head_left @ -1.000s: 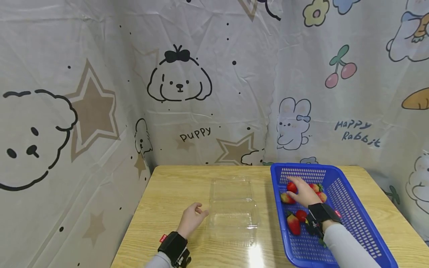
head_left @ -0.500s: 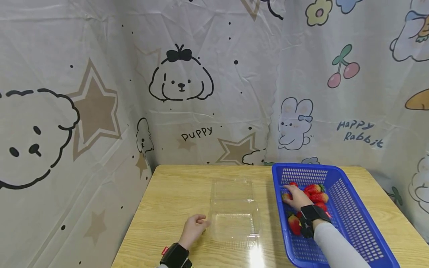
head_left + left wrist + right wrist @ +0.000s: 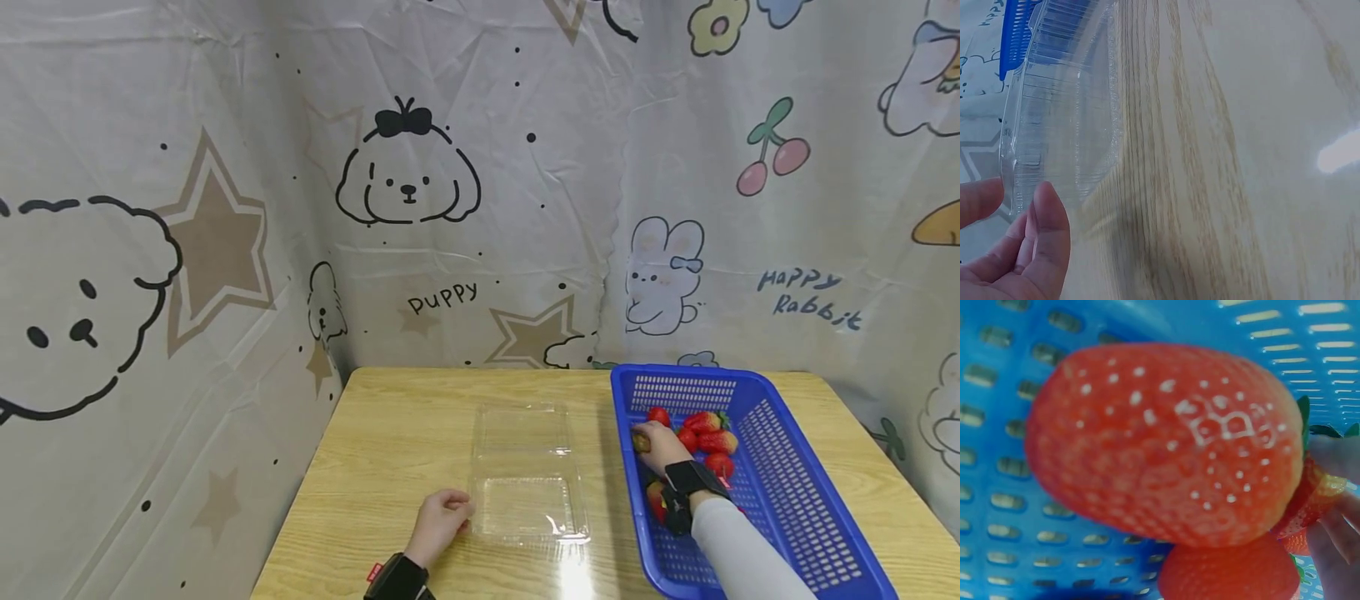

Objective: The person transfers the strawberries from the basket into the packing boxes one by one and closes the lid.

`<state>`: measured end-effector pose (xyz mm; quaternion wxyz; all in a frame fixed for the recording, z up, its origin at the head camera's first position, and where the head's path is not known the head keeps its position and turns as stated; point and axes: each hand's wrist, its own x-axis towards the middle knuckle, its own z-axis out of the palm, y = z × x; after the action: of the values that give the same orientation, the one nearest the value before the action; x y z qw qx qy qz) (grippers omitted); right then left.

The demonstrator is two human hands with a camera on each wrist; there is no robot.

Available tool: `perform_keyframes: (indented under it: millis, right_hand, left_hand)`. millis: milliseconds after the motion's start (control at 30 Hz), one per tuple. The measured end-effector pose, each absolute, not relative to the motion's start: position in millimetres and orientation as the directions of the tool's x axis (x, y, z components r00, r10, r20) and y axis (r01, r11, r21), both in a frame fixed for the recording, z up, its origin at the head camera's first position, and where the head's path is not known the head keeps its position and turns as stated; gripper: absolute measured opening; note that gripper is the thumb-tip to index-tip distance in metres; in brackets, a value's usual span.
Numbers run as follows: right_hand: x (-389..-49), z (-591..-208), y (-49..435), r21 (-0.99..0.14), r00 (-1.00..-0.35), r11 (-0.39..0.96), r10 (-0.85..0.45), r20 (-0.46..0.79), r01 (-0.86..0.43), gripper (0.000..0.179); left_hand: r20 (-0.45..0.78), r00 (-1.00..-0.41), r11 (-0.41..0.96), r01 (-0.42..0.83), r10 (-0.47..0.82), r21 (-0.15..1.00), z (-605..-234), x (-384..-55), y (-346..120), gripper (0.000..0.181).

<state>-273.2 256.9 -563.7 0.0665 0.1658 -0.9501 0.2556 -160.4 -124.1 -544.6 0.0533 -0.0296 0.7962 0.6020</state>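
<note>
In the head view, my left hand [image 3: 441, 525] is at the left edge of a clear plastic clamshell container [image 3: 525, 452], which lies opened out on the table. The left wrist view shows thumb and fingers pinching the corner of its rim. My right hand [image 3: 663, 450] is down inside a blue plastic basket [image 3: 787, 483], gripping a strawberry [image 3: 1304, 497] near the basket's left wall. Other red strawberries [image 3: 712, 442] lie around that hand. A large strawberry [image 3: 1166, 444] fills the middle of the right wrist view and partly hides the fingers.
The wooden table [image 3: 390, 433] reaches back to a printed curtain [image 3: 450, 167] with puppy and rabbit drawings. The basket's raised, perforated walls surround the strawberries on the right side. A bright light reflection [image 3: 573, 575] shows on the tabletop below the container.
My right hand has reached lower and toward the basket's left wall, closing its fingers on a strawberry. My left hand has come to the container's edge, and its fingers have drawn together there.
</note>
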Motion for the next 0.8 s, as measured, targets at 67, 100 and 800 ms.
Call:
perform_keyframes:
  millis: [67,100,800]
  right_hand:
    - [-269,-557,253,-0.452,-0.947,0.833,-0.257,0.194,-0.319,0.04]
    - [-267,-555,251,-0.447,-0.953,0.843,-0.243,0.18,-0.3,0.04]
    - [-262,-544,250,-0.446,-0.966,0.858,-0.211,0.147,-0.255,0.034]
  left_hand:
    - [-0.126,-0.992,0.265,-0.116,0.019,0.957,-545,-160,-124,0.019]
    - [-0.132,-0.991,0.257,-0.123,0.019,0.958,-545,-160,-124,0.019]
    - [-0.157,-0.987,0.188,-0.151,0.015,0.97,-546,-160,-123,0.016]
